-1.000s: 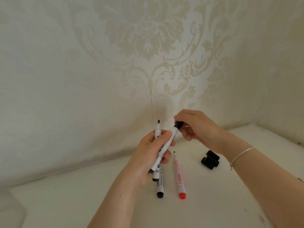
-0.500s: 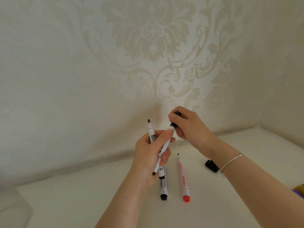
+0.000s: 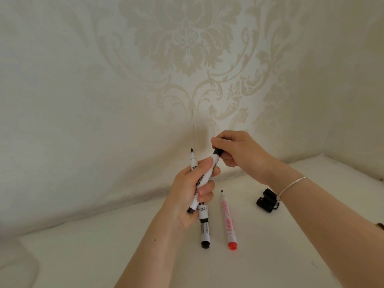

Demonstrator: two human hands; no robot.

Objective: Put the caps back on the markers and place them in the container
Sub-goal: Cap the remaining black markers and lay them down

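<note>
My left hand (image 3: 192,192) grips two white markers above the table. One slanted marker (image 3: 204,179) carries a black cap (image 3: 217,152) at its top end, and my right hand (image 3: 236,151) pinches that cap. The other held marker (image 3: 48,163) stands upright with its black tip bare. On the table lie an uncapped black marker (image 3: 204,233) and an uncapped red marker (image 3: 228,220), side by side. Loose black caps (image 3: 267,200) sit to the right, under my right wrist.
A patterned wall rises close behind the white table (image 3: 270,256). A pale rounded container (image 3: 14,265) shows at the lower left edge. A dark object peeks in at the right edge (image 3: 380,225).
My right hand has pushed the black cap down onto the slanted marker and still pinches it. My left hand drifted slightly left with both markers; the view shifted a little.
</note>
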